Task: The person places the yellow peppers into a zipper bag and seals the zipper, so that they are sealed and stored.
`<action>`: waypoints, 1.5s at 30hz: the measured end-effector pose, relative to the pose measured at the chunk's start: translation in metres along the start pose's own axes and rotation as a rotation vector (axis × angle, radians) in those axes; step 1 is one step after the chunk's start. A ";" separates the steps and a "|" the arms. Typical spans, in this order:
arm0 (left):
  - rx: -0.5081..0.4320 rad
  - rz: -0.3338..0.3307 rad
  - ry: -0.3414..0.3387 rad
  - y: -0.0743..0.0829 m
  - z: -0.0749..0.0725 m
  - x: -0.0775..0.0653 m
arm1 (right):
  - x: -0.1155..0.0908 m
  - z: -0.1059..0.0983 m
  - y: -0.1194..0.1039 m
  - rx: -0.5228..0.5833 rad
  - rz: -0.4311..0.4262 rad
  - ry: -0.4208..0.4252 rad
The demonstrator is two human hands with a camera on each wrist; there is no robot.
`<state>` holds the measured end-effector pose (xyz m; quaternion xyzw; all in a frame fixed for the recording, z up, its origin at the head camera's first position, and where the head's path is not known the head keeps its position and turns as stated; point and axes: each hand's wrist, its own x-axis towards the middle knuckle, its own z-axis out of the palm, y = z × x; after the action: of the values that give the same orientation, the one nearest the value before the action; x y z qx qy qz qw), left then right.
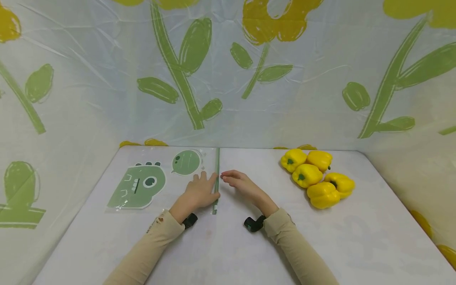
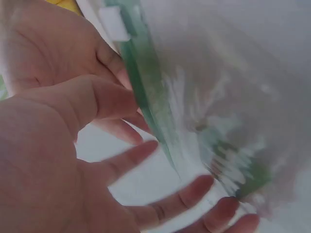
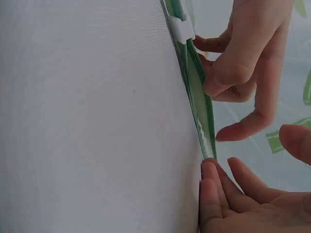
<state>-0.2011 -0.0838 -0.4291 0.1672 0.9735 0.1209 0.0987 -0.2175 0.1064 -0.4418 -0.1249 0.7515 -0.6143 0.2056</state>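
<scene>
A clear plastic slider bag (image 1: pixel 122 192) with a green monster print lies flat on the table's left half. Along its right edge runs a green zip strip (image 1: pixel 218 162) with a white slider (image 3: pixel 182 29) near the close end. My left hand (image 1: pixel 201 190) rests on the bag, fingers spread, its thumb touching the strip in the left wrist view. My right hand (image 1: pixel 246 188) is at the strip's other side, fingers extended, fingertips touching the edge in the right wrist view. That view shows the bag's mouth parted between the green strips.
Several yellow bell peppers (image 1: pixel 308 176) lie in a cluster on the right part of the white table (image 1: pixel 356 237). A white sheet (image 1: pixel 313 114) printed with flowers hangs behind and at both sides.
</scene>
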 end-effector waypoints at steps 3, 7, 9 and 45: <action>-0.026 0.064 0.004 -0.001 0.002 0.002 | 0.000 -0.001 0.001 0.016 -0.006 -0.009; -0.110 0.166 0.006 -0.004 0.003 0.005 | 0.000 -0.003 0.003 0.032 -0.017 -0.033; -0.172 0.204 0.010 -0.006 0.004 0.007 | 0.000 -0.004 0.004 0.041 -0.023 -0.048; -0.674 0.256 0.033 -0.016 -0.005 0.011 | 0.008 -0.007 0.014 0.453 0.020 -0.199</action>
<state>-0.2172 -0.0955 -0.4303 0.2439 0.8516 0.4492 0.1165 -0.2268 0.1124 -0.4556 -0.1280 0.5717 -0.7499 0.3072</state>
